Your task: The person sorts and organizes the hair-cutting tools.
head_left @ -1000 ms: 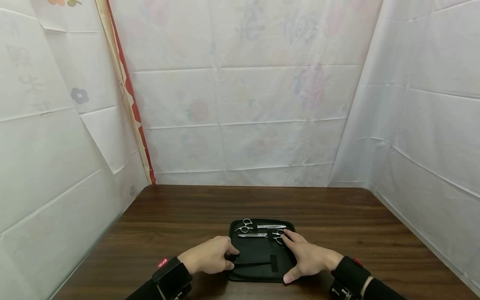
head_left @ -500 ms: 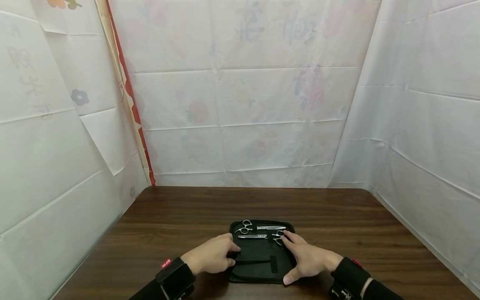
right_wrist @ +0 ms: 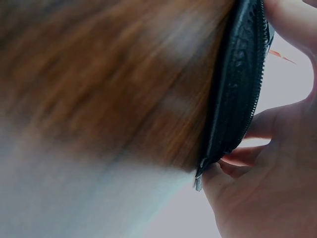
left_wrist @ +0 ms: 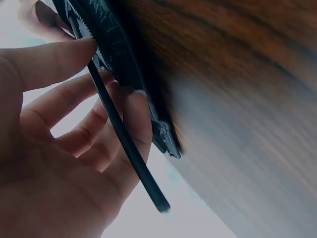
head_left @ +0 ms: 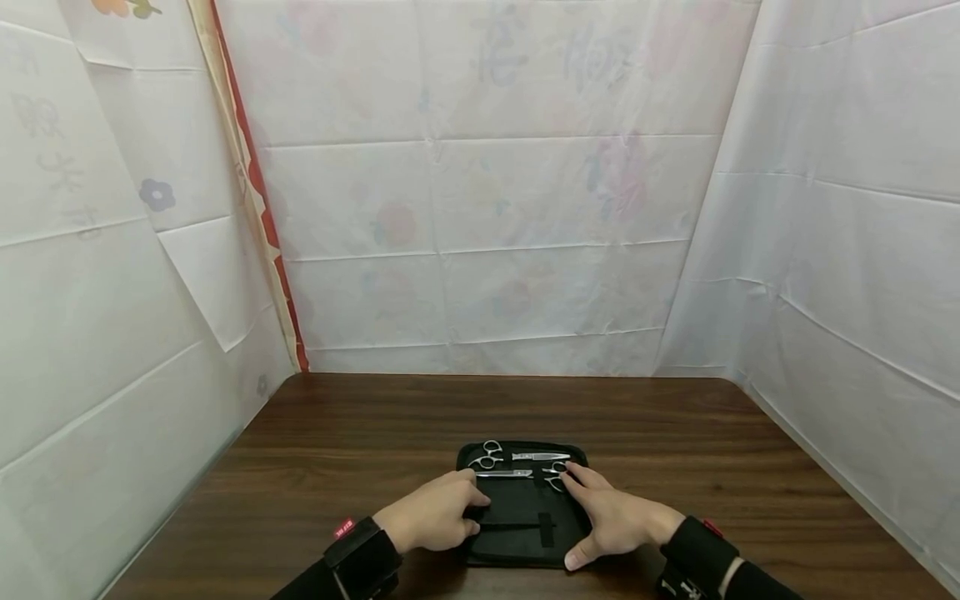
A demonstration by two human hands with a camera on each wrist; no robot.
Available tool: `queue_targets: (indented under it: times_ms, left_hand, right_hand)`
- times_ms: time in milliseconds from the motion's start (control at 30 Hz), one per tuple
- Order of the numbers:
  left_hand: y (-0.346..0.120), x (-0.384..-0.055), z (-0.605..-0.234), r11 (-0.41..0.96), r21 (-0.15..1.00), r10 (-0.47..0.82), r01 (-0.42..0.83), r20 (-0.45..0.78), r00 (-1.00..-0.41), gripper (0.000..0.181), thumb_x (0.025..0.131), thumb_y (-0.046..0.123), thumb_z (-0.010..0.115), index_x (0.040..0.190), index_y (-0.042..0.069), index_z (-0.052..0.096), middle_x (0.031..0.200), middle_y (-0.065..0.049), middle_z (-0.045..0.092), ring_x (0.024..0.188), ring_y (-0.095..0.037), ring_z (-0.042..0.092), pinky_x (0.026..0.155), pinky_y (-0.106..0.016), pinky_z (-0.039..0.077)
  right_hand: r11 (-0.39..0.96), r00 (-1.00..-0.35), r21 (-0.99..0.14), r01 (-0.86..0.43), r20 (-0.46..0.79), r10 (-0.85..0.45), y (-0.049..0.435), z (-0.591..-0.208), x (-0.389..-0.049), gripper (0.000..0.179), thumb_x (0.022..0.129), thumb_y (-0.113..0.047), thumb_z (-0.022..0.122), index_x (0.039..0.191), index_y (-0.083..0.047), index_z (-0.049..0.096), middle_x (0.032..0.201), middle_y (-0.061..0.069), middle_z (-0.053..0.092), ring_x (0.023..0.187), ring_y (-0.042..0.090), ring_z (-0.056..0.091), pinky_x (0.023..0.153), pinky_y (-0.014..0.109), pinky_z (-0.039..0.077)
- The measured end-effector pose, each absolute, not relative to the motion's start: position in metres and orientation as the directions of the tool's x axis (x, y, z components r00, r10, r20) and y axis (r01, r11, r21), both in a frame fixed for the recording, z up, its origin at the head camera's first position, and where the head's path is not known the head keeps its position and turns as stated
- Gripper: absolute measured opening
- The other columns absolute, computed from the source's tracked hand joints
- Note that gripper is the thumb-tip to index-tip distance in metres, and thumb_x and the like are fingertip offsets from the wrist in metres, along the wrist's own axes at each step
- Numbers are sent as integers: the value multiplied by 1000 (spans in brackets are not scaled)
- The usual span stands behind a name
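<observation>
A black zip case point(head_left: 510, 500) lies unfolded on the table, with two silver pairs of scissors point(head_left: 504, 473) strapped across its far half. My left hand point(head_left: 438, 510) is at the case's left edge. In the left wrist view, its thumb and fingers pinch a thin black stick point(left_wrist: 124, 134), whose free end points back past the palm. The stick's far part is hidden, so its exact kind is unclear. My right hand point(head_left: 618, 518) holds the case's right side, its thumb near the front corner and a fingertip at a scissors ring. Its lower fingers curl against the zipped edge point(right_wrist: 247, 99).
The brown wooden table point(head_left: 360, 425) extends behind and beside the case. White printed sheets point(head_left: 480, 208) hang around its back and both sides. A short black loop point(head_left: 546, 529) is fixed on the case's near half.
My left hand has shifted slightly right, further over the case, with the black stick between its fingers. The right hand keeps its place on the case.
</observation>
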State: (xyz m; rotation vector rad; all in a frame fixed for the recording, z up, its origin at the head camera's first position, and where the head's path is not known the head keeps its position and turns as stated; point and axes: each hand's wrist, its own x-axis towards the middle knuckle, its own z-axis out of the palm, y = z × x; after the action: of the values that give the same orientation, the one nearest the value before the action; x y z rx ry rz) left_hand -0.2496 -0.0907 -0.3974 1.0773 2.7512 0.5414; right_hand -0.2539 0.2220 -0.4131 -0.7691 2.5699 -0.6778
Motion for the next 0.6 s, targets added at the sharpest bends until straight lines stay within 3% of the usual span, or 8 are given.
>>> queue_targets:
  times_ms: [333,600]
  left_hand:
    - [-83,-249,-397,684,360,680,635,3,-734,35,93,15,73,127,6,71,103,7,57,93,-7,50,78,-26,45]
    - [-76,-251,-399,699,313,675,643,7,-738,35,92,17,74,126,10,73,109,5,61,103,-10,56,90,-32,49]
  right_hand:
    - [728,-778,-541,-422,-196,-597,221,-412,-253,110,83,-47,83,159,4,22,167,25,8,152,46,9,113,67,24]
    - [721,-774,-552,-419,-198,-601,221,-412,-253,109,83,-47,82,159,4,22,167,25,8,152,47,9,112,67,25]
